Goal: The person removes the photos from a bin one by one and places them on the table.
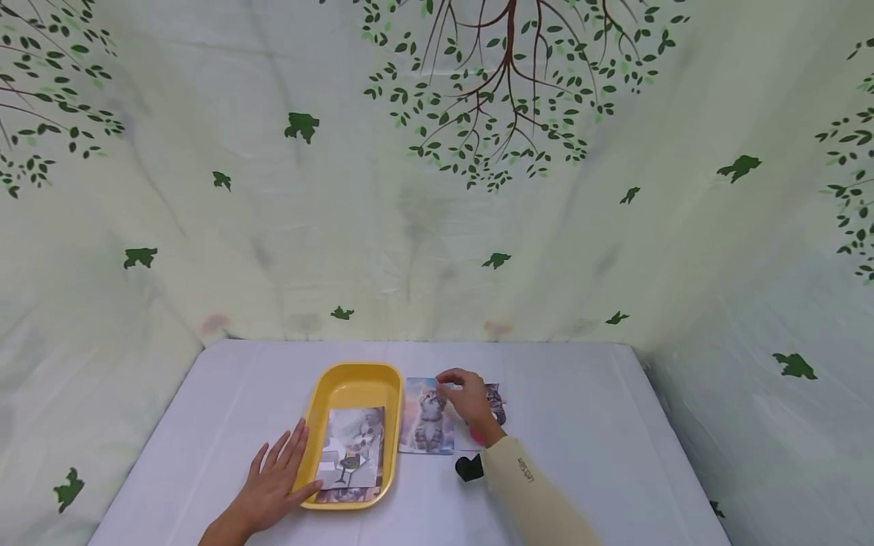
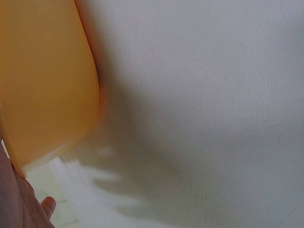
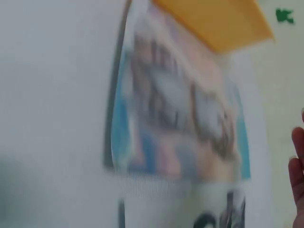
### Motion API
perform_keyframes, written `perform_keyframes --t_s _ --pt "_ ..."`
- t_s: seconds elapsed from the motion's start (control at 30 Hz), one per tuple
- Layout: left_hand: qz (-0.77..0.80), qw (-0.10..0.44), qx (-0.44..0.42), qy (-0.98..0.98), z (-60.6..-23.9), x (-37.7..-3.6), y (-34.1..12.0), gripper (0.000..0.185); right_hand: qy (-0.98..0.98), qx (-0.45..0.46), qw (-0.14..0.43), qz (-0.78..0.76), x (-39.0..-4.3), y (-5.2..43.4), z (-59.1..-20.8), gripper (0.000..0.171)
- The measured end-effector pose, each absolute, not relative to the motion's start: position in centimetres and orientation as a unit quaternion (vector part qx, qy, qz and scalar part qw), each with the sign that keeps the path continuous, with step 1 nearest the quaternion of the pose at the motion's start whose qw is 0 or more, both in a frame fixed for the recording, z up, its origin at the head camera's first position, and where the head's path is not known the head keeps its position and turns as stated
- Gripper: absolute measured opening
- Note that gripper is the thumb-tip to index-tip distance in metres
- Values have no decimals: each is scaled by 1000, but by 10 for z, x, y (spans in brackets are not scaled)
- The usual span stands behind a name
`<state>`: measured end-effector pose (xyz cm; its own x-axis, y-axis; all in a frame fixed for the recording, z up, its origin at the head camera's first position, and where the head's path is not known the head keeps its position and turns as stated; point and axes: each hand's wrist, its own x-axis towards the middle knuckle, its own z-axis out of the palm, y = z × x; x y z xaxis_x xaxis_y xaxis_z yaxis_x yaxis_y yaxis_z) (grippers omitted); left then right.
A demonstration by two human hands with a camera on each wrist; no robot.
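Observation:
My left hand (image 1: 275, 474) lies with its fingers spread against the left side of the yellow tray (image 1: 309, 447); the tray's outer wall (image 2: 47, 80) fills the left of the left wrist view. Inside the tray a grey-and-white picture card (image 1: 355, 444) overlaps another picture (image 1: 344, 495). My right hand (image 1: 467, 398) is over the upper right of a kitten picture (image 1: 425, 421), its fingers loosely bent. In the right wrist view the fingers (image 3: 298, 166) show apart from the blurred kitten picture (image 3: 180, 104), with nothing seen in them.
A cat picture (image 1: 495, 398) with a pink part lies partly hidden behind the right hand. Near the right sleeve is a black heart-shaped piece (image 1: 469, 468). A white cloth covers the table (image 1: 580, 409), and a leaf-patterned curtain (image 1: 410, 227) hangs behind.

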<state>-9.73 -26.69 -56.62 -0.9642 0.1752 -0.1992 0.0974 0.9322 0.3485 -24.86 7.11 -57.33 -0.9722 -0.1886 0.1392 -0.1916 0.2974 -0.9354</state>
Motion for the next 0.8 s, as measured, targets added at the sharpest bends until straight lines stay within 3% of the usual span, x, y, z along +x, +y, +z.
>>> perform_keyframes --t_s 0.8 --pt "178 135 62 973 -562 -99 -264 101 -753 150 -115 631 -209 -52 -555 16"
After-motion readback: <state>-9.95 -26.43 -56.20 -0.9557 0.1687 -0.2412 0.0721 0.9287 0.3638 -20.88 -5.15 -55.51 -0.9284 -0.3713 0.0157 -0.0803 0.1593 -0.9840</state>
